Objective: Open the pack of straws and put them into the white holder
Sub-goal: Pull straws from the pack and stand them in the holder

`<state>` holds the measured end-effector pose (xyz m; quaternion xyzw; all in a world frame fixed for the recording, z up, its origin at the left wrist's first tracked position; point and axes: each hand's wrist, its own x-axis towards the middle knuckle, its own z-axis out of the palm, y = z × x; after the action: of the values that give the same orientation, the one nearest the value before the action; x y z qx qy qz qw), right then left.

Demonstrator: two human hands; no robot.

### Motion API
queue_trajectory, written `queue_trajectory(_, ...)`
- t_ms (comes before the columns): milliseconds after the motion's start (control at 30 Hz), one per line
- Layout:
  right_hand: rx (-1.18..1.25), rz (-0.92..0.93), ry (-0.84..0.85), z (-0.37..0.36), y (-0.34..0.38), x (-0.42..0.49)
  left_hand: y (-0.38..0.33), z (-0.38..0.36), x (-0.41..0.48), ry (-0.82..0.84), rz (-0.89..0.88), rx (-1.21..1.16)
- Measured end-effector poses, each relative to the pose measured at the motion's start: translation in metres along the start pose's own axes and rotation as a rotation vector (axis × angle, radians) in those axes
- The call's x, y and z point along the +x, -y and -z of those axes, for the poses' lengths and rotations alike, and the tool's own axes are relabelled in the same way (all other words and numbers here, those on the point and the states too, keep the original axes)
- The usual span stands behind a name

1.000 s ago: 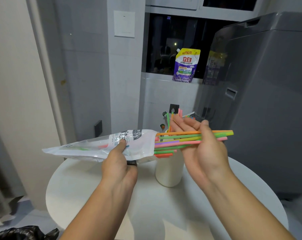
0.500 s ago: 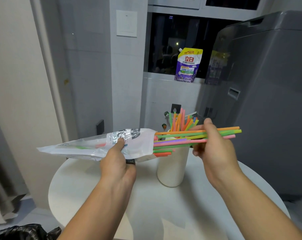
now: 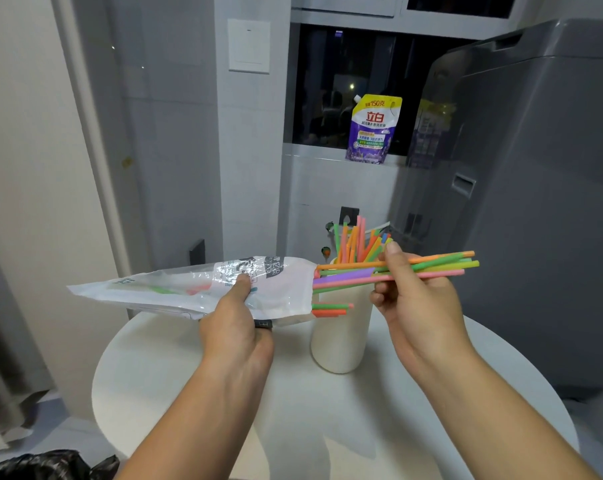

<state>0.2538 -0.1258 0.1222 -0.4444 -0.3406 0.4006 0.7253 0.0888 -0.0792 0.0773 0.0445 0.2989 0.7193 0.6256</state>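
Observation:
My left hand (image 3: 236,325) grips a clear plastic straw pack (image 3: 196,289), held level above the table with its open mouth to the right. A bundle of coloured straws (image 3: 438,265) sticks out of that mouth, and my right hand (image 3: 414,299) pinches it between thumb and fingers. Two short straw ends (image 3: 331,309) hang lower at the pack's mouth. The white holder (image 3: 339,336) stands on the table below and behind the bundle, with several straws (image 3: 358,242) upright in it.
The round white table (image 3: 362,417) is small, with its edge close on all sides. A tall grey appliance (image 3: 535,202) stands at the right. A purple detergent pouch (image 3: 372,131) sits on the window sill behind. A black bag (image 3: 40,467) lies at the lower left.
My right hand has changed from an open palm behind the straws to a pinch on them and drawn the bundle to the right. The straws in the holder are now visible.

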Motion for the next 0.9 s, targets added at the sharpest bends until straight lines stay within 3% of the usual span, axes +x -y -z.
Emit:
queue_trajectory(267, -0.265, 0.164, 0.057, 0.006, 0.018, 0.002, 0.001, 0.002, 0.007, -0.004, 0.023, -0.021)
queue_trajectory(733, -0.182, 0.134, 0.060, 0.025, 0.041, 0.017, -0.010, 0.004, 0.012, -0.040, 0.011, -0.070)
queue_trajectory(900, -0.204, 0.212, 0.028, 0.034, 0.065, 0.029, -0.015, 0.003, 0.015, -0.061, 0.010, -0.095)
